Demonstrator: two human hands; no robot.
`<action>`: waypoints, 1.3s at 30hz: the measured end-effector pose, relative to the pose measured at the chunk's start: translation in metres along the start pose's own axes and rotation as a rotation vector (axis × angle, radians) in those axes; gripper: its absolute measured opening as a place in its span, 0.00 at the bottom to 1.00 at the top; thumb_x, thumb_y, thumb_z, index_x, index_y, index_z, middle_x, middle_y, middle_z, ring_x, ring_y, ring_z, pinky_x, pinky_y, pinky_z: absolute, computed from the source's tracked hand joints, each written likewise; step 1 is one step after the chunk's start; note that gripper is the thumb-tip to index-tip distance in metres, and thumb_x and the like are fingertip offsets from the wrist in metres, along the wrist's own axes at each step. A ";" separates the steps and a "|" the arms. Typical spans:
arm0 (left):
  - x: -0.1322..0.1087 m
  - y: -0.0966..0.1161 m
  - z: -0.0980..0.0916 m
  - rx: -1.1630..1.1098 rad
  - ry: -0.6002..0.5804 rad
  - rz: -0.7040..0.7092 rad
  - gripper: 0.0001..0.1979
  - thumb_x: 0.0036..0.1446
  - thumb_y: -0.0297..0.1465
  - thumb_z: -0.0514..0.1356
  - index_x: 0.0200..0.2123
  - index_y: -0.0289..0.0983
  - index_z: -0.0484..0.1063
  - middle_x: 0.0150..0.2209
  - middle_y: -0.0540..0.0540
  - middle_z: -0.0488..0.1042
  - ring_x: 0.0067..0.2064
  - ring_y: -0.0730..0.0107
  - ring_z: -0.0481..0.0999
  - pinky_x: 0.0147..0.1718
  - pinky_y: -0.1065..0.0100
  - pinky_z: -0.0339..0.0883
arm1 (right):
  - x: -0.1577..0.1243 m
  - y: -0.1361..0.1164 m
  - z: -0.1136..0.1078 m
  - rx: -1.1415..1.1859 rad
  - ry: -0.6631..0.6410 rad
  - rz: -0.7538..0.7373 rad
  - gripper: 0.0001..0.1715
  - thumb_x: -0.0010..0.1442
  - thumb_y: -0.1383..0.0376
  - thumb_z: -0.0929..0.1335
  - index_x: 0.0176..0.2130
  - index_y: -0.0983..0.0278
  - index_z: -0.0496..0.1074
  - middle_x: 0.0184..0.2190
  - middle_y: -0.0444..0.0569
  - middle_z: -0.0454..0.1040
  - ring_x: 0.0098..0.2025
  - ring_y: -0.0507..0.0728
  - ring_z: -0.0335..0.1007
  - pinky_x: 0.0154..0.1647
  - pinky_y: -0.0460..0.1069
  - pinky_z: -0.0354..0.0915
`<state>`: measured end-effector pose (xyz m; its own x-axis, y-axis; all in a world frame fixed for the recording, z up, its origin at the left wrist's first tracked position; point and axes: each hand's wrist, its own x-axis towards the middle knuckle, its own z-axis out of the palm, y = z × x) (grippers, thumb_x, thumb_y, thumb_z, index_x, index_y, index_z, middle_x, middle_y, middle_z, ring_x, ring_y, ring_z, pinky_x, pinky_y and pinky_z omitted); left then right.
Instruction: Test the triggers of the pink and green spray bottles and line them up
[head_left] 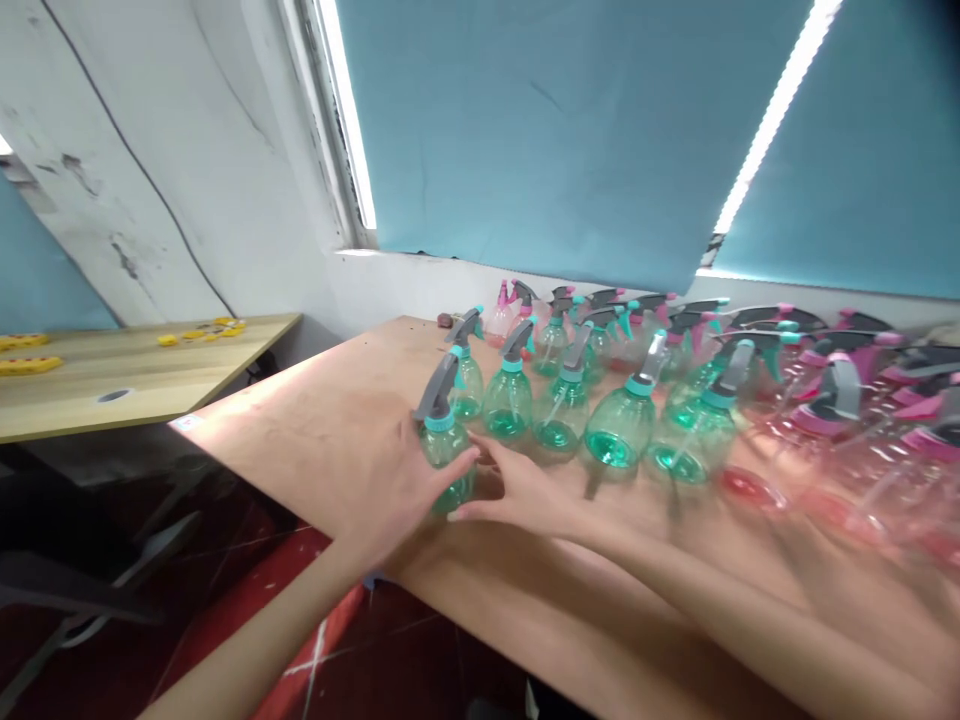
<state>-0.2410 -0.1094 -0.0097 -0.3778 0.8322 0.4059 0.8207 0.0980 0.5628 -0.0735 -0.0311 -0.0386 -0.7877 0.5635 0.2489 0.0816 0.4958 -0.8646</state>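
A clear green spray bottle (442, 440) with a grey trigger head and turquoise collar stands upright near the table's left front edge. My left hand (390, 485) is wrapped round its left side, thumb across the front; the other fingers are mostly hidden. From the right, my right hand (525, 490) curves round the same bottle, its thumb low in front and its fingertips at the side. Just beyond are more green spray bottles, the closest being one bottle (508, 400) and another bottle (469, 380) behind it.
Rows of green and pink spray bottles (832, 440) fill the right and back of the brown table (322, 400). At far left, a second table (142, 390) bears yellow pieces (202, 332). Blue blinds (562, 130) hang behind. Red floor tiles (285, 600) lie below the table edge.
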 end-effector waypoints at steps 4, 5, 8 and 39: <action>-0.026 0.032 0.035 -0.010 -0.059 -0.035 0.37 0.46 0.55 0.64 0.53 0.39 0.63 0.47 0.38 0.70 0.51 0.40 0.72 0.47 0.47 0.66 | -0.042 -0.001 -0.015 -0.036 0.088 -0.022 0.55 0.50 0.58 0.77 0.68 0.58 0.52 0.65 0.57 0.61 0.65 0.67 0.58 0.62 0.64 0.60; -0.031 0.042 0.042 -0.018 -0.062 0.006 0.37 0.46 0.55 0.64 0.53 0.39 0.63 0.46 0.38 0.70 0.52 0.40 0.71 0.48 0.46 0.65 | -0.052 -0.001 -0.019 -0.032 0.116 -0.034 0.54 0.50 0.60 0.77 0.67 0.59 0.52 0.65 0.57 0.61 0.65 0.67 0.59 0.62 0.63 0.61; -0.042 0.076 0.056 -0.104 -0.161 0.163 0.31 0.51 0.53 0.63 0.51 0.40 0.65 0.48 0.37 0.70 0.53 0.43 0.70 0.49 0.49 0.65 | -0.084 0.000 -0.039 -0.025 0.192 -0.015 0.50 0.50 0.63 0.76 0.65 0.59 0.55 0.61 0.56 0.65 0.62 0.65 0.63 0.59 0.60 0.65; -0.015 0.234 0.152 -0.710 -0.420 0.512 0.17 0.51 0.24 0.56 0.45 0.42 0.70 0.46 0.47 0.74 0.47 0.62 0.73 0.41 0.63 0.68 | -0.227 0.018 -0.158 -0.466 0.252 0.245 0.46 0.56 0.48 0.73 0.65 0.59 0.56 0.57 0.56 0.70 0.57 0.68 0.67 0.55 0.62 0.66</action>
<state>0.0217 -0.0157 0.0069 0.2503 0.8232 0.5096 0.3411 -0.5676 0.7493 0.2036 -0.0459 -0.0417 -0.5471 0.8099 0.2116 0.5476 0.5375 -0.6413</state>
